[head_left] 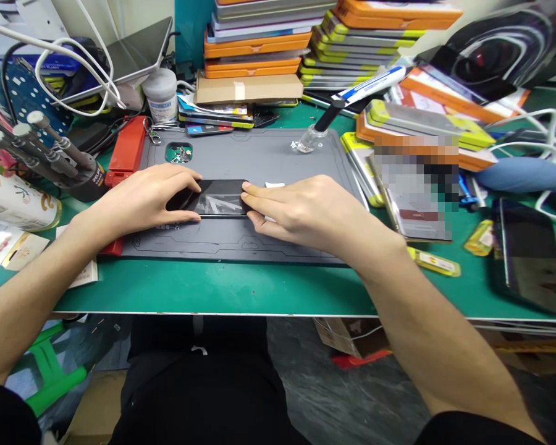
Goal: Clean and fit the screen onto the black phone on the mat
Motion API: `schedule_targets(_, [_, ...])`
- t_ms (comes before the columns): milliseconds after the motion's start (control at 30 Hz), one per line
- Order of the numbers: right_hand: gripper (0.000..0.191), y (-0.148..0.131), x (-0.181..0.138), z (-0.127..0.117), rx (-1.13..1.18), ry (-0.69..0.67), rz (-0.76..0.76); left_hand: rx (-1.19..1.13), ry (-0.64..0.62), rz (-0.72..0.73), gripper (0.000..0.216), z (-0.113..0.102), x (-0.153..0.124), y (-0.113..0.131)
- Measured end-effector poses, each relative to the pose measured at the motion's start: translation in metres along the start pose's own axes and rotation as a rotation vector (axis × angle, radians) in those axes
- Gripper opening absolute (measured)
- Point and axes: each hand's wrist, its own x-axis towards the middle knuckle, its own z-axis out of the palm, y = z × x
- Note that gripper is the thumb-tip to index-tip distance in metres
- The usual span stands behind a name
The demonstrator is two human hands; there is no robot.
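Observation:
A black smartphone [220, 198] lies sideways on the grey work mat [241, 154], its glossy screen facing up and catching reflections. My left hand [155, 194] grips its left end, thumb along the near edge and fingers over the far edge. At the right end, my right hand [291, 207] holds the phone with the fingertips bunched on its corner and the thumb below. Small white pieces [274, 185] show partly behind the right hand. Near the mat's upper left, a small tray [178, 152] holds tiny metal parts.
A glass bottle with a black brush cap [308, 137] stands at the mat's back right. Screwdrivers [50, 139] stand in a holder at left. Stacked orange and yellow boxes [259, 46] line the back. Another phone [530, 253] lies at right, beyond small yellow packets [435, 262].

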Motion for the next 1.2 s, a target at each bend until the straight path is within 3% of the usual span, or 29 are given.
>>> schedule_targets(533, [0.035, 0.003, -0.002, 0.000, 0.099, -0.010, 0.019, -0.016, -0.034, -0.016, 0.076, 0.004, 0.003, -0.005])
schedule_targets(833, [0.036, 0.005, -0.003, -0.005, 0.188, 0.022, 0.067, 0.013, -0.055, -0.035, 0.076, 0.001, 0.002, -0.001])
schedule_targets(1067, [0.051, 0.009, -0.002, -0.002, 0.248, -0.014, 0.187, 0.012, -0.059, -0.043, 0.076, 0.002, 0.003, -0.001])
schedule_targets(1200, [0.048, 0.012, -0.001, 0.001, 0.223, -0.052, 0.183, 0.011, -0.060, -0.047, 0.075, 0.001, 0.003, 0.000])
